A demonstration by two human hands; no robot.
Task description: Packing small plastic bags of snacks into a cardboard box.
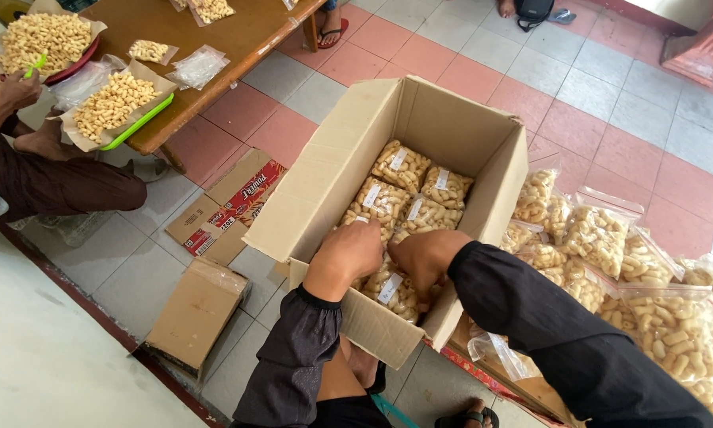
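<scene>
One open cardboard box is standing on the tiled floor, holding at least six clear snack bags of pale, curled crackers, each with a small white label. Both hands are reaching in at the box's near edge. The left hand is curling loosely over a bag there; the right hand is gripping a labelled bag, fingers seemingly closed around it. More filled bags are lying piled beside the box's right wall.
</scene>
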